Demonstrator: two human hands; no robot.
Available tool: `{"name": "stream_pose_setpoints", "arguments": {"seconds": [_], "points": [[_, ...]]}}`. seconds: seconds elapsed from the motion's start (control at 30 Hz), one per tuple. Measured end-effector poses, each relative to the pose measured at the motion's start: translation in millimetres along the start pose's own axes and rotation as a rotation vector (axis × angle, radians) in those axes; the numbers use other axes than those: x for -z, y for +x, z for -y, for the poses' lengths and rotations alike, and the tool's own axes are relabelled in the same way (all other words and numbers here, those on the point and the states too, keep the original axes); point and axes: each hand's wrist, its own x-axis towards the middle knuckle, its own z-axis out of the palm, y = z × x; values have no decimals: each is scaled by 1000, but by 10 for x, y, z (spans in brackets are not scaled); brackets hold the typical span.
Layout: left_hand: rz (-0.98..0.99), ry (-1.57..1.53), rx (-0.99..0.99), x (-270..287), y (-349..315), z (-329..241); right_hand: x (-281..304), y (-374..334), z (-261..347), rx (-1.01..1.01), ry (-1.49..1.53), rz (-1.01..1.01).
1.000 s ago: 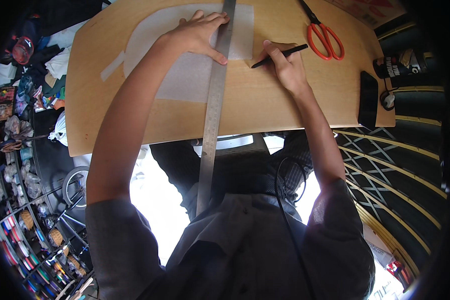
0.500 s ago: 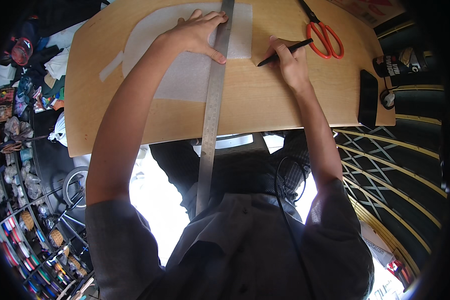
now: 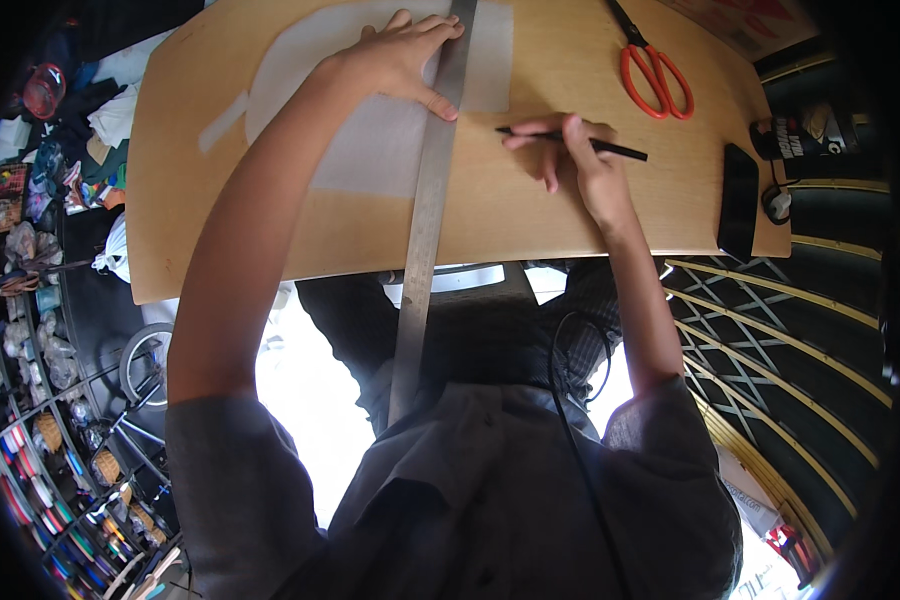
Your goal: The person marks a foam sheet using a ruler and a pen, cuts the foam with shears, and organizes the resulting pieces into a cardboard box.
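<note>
A long steel ruler (image 3: 429, 190) lies across a translucent white sheet (image 3: 370, 150) with a rounded left side, and its near end reaches past the table edge over my lap. My left hand (image 3: 400, 65) is spread on the sheet, with thumb and fingertips pressing the ruler down. To the right of the ruler, my right hand (image 3: 588, 165) is slightly blurred and holds a slim black pen (image 3: 622, 151). The pen's tip points left toward the ruler, over bare wood; whether it touches the table I cannot tell.
Orange-handled scissors (image 3: 658, 82) lie at the far right of the wooden table (image 3: 560, 225). A narrow white strip (image 3: 223, 122) rests left of the sheet. By the right edge are a flat black object (image 3: 738, 200) and a dark cylindrical container (image 3: 785, 138). Crowded shelves stand at left.
My right hand has come slightly nearer to me, and the pen has swung so its back end is now lower, toward the right. My left hand still presses the ruler.
</note>
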Motion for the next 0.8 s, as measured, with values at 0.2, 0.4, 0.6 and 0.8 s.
{"name": "stream_pose_setpoints", "arguments": {"seconds": [0.2, 0.4, 0.6, 0.8], "points": [[106, -46, -57, 144, -5, 0, -36, -70, -64, 39, -215, 53], [102, -25, -24, 175, -8, -39, -56, -36, -128, 173, -407, 124], [119, -36, -48, 160, 0, -11, -85, -58, -95, 191, -431, 100], [106, -36, -42, 97, -7, -30, -78, 8, -114, 106, -282, 41]]}}
